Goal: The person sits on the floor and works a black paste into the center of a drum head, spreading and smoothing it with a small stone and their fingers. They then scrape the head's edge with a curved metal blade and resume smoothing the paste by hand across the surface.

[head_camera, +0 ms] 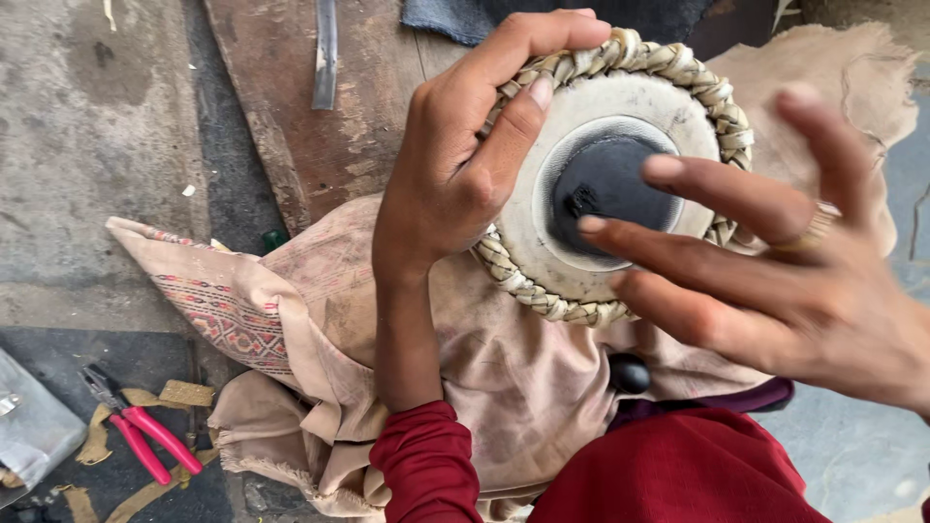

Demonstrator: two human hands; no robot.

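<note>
The left hand [450, 174] is clamped on the near-left rim of a small drum [610, 174], fingers curled over the far edge and the thumb pressed flat on the pale skin of the head. The right hand [775, 261] is spread open above the drum's right side, holding nothing; three fingers stretch toward the dark centre, their tips over it or just on it, and I cannot tell which. One finger wears a yellowish ring [819, 225].

The drum sits in the person's lap, head facing up. Its head is round, chalky white and scuffed, with one black, matte circular patch [610, 184] in the middle. A single thick braid [678, 63] of tan strips, plaited tight, runs around the edge.

Under the drum lies a worn, stained beige cloth [329, 300] with a red woven pattern along one fold and a frayed hem. A small smooth black rounded piece [630, 373] pokes out of the cloth just below the drum. The sleeves and lap are in deep red fabric [678, 470].

On the rough grey floor [87, 145] to the left lies one pair of pliers [140, 436] with pink handles, among several scraps of tan strip [184, 392]. A brown wooden board [329, 126] lies beyond the cloth, with one narrow metal bar [325, 53] resting on it.
</note>
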